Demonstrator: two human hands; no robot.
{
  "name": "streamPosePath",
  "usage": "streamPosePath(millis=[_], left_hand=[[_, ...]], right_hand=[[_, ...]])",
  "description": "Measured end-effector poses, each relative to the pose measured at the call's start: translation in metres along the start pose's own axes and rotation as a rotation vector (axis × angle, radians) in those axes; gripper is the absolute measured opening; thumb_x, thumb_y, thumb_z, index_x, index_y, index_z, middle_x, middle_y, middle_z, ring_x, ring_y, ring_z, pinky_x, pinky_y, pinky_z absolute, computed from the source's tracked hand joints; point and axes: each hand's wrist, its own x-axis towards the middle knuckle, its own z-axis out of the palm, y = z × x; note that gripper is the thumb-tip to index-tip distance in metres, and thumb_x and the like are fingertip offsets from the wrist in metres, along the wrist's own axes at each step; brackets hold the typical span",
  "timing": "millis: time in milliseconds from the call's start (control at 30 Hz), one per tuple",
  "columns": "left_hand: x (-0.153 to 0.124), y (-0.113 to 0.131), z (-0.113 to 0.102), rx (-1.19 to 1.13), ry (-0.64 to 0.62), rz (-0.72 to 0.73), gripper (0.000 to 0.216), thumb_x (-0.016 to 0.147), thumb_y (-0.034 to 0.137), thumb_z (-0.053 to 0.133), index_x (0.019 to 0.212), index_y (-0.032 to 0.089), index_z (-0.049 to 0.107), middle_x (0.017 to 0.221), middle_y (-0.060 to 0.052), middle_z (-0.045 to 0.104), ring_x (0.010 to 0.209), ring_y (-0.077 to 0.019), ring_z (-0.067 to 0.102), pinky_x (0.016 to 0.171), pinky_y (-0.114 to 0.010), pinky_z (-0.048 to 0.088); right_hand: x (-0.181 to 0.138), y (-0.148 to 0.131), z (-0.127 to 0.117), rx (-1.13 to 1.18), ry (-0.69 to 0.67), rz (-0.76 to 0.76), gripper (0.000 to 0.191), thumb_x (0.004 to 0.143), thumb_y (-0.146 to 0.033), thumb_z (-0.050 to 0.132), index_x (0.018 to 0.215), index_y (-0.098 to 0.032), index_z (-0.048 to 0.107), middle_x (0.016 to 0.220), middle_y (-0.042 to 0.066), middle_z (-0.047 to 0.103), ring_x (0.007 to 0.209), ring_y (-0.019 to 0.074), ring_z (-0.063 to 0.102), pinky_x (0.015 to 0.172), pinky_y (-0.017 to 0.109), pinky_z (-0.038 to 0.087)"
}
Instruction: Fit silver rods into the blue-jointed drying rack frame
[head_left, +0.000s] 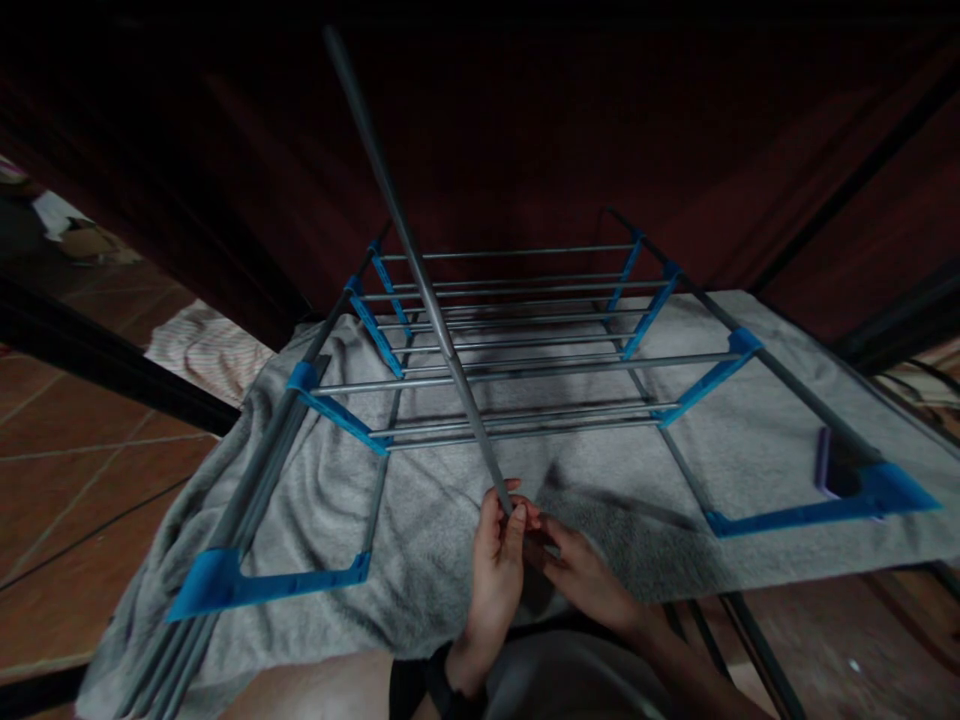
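A long grey metal tube (pixel 427 290) slants from my lap up to the far left, across a partly built drying rack with blue plastic brackets (pixel 337 420) and thin metal rails (pixel 540 370). My left hand (pixel 496 565), with a dark band on its wrist, is closed round the tube's lower end, thumb on top. Against that same end, the fingers of my right hand (pixel 589 578) are bent and pressed together; its fingertips are partly hidden behind the left hand. A joint line shows partway along the tube.
Under the rack lies a grey fleece blanket (pixel 435 610). Several loose grey tubes (pixel 176 655) rest along the left side. A phone (pixel 834 465) sits near the right bracket. Dark red curtain (pixel 510 150) hangs behind, and dark frame posts (pixel 112 350) stand at the sides.
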Motion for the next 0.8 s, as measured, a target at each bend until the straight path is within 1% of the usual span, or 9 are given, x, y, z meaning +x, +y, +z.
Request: streamPosePath(millis=[67, 133, 233, 300, 467, 567, 700, 800], left_hand=[[0.001, -0.001, -0.003, 0.022, 0.011, 0.020, 0.034, 0.097, 0.052, 0.073, 0.117, 0.025, 0.068, 0.086, -0.001, 0.073, 0.079, -0.0173, 0.070, 0.083, -0.032, 0.058], [0.002, -0.002, -0.007, 0.035, 0.019, 0.028, 0.035, 0.097, 0.054, 0.072, 0.116, 0.024, 0.068, 0.087, -0.001, 0.074, 0.078, -0.0174, 0.069, 0.083, -0.032, 0.058], [0.000, -0.002, -0.011, 0.049, 0.020, 0.010, 0.037, 0.097, 0.056, 0.071, 0.116, 0.024, 0.069, 0.087, -0.002, 0.074, 0.077, -0.0175, 0.068, 0.080, -0.032, 0.058], [0.000, 0.001, -0.013, 0.069, 0.018, 0.002, 0.038, 0.098, 0.055, 0.071, 0.118, 0.023, 0.069, 0.087, -0.002, 0.074, 0.076, -0.0172, 0.068, 0.078, -0.032, 0.058], [0.000, 0.010, -0.013, 0.162, -0.004, 0.067, 0.032, 0.102, 0.050, 0.065, 0.120, 0.023, 0.071, 0.088, -0.002, 0.073, 0.071, -0.0152, 0.064, 0.072, -0.029, 0.055], [0.002, 0.008, -0.018, 0.249, -0.042, 0.111, 0.031, 0.104, 0.046, 0.061, 0.121, 0.023, 0.073, 0.088, -0.003, 0.075, 0.074, -0.0168, 0.067, 0.072, -0.029, 0.056], [0.005, 0.000, -0.038, 0.445, -0.056, 0.182, 0.032, 0.106, 0.038, 0.055, 0.125, 0.023, 0.076, 0.095, -0.006, 0.081, 0.089, -0.0221, 0.077, 0.085, -0.035, 0.062], [0.008, -0.004, -0.060, 0.633, -0.071, 0.321, 0.034, 0.106, 0.033, 0.053, 0.127, 0.026, 0.078, 0.110, -0.009, 0.084, 0.100, -0.0255, 0.080, 0.091, -0.039, 0.063]], right_hand=[[0.002, 0.002, -0.003, 0.007, 0.027, -0.014, 0.029, 0.098, -0.042, 0.068, 0.124, -0.036, 0.078, 0.128, 0.003, 0.082, 0.117, 0.0257, 0.078, 0.109, 0.045, 0.059], [0.006, 0.005, -0.008, 0.020, 0.080, -0.024, 0.027, 0.098, -0.046, 0.068, 0.120, -0.035, 0.079, 0.123, 0.004, 0.083, 0.113, 0.0250, 0.079, 0.104, 0.043, 0.062], [0.012, 0.007, -0.016, 0.048, 0.178, -0.027, 0.032, 0.097, -0.054, 0.070, 0.116, -0.031, 0.080, 0.119, 0.007, 0.084, 0.111, 0.0263, 0.079, 0.101, 0.043, 0.064], [0.015, 0.006, -0.022, 0.069, 0.225, -0.029, 0.035, 0.096, -0.058, 0.072, 0.115, -0.029, 0.081, 0.120, 0.009, 0.083, 0.114, 0.0273, 0.079, 0.104, 0.045, 0.063], [0.020, -0.010, -0.040, 0.091, 0.312, -0.037, 0.035, 0.096, -0.060, 0.073, 0.113, -0.030, 0.081, 0.118, 0.008, 0.083, 0.114, 0.0270, 0.077, 0.107, 0.045, 0.060], [0.021, -0.021, -0.050, 0.111, 0.357, -0.067, 0.033, 0.096, -0.059, 0.074, 0.112, -0.031, 0.080, 0.117, 0.007, 0.082, 0.114, 0.0262, 0.076, 0.108, 0.044, 0.059], [0.023, -0.032, -0.060, 0.140, 0.417, -0.092, 0.033, 0.094, -0.059, 0.077, 0.112, -0.031, 0.079, 0.113, 0.006, 0.081, 0.110, 0.0253, 0.075, 0.104, 0.042, 0.059], [0.026, -0.035, -0.064, 0.165, 0.458, -0.096, 0.038, 0.091, -0.063, 0.078, 0.112, -0.031, 0.077, 0.113, 0.005, 0.080, 0.107, 0.0249, 0.074, 0.100, 0.042, 0.060]])
